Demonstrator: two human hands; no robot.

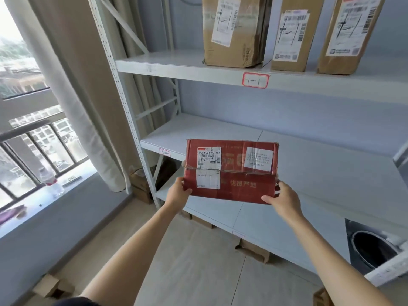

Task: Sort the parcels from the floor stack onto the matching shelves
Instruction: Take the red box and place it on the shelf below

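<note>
A red cardboard parcel [238, 180] with white shipping labels on its top is held in the air in front of the grey metal shelving. My left hand [177, 193] grips its left edge and my right hand [284, 198] grips its right edge. The parcel hovers at the front of the middle shelf [198, 131], whose board behind it is bare. On the upper shelf [167, 62], marked with a red-framed tag [255, 80], stand three brown parcels [234, 32] with labels facing out.
The lower shelf [254, 219] runs under the parcel, with a dark round-holed box [373, 248] at its right end. Brown boxes [141, 186] lie on the floor under the rack and one [51, 286] near the window wall. A water bottle [49, 180] stands on the sill at left.
</note>
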